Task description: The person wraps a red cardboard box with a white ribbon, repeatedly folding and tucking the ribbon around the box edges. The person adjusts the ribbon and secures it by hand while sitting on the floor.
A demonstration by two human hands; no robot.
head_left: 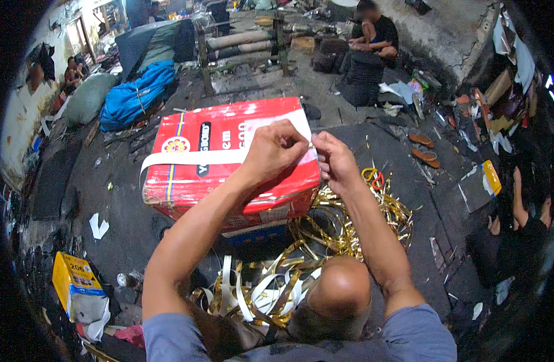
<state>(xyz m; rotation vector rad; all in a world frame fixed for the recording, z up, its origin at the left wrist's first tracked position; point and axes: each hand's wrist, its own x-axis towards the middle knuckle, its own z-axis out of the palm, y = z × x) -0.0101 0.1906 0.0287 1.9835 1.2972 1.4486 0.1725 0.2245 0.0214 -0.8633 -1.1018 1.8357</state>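
Note:
A red cardboard box (pixel 220 187) lies in front of me, with a long white strip (pixel 195 157) across its top. The strip's left end curls over the box's left edge. My left hand (pixel 274 151) is over the right part of the box, fingers closed in a pinch on the strip. Just beyond the box's right edge, my right hand (pixel 337 161) is closed too, thumb and fingertips pinching at the white material between both hands. What exactly lies between the fingertips is mostly hidden. A tangle of gold strips (pixel 388 220) is on the floor under my right forearm.
White and gold strips (pixel 247 292) pile up by my knee. Orange-handled scissors (pixel 375 178) lie on the gold tangle. Brown sandals (pixel 426 158) and a yellow-edged box (pixel 479 184) are at right, a yellow-blue box (pixel 78 286) at left. A person (pixel 376 36) sits far right; a blue bundle (pixel 135 96) stands behind.

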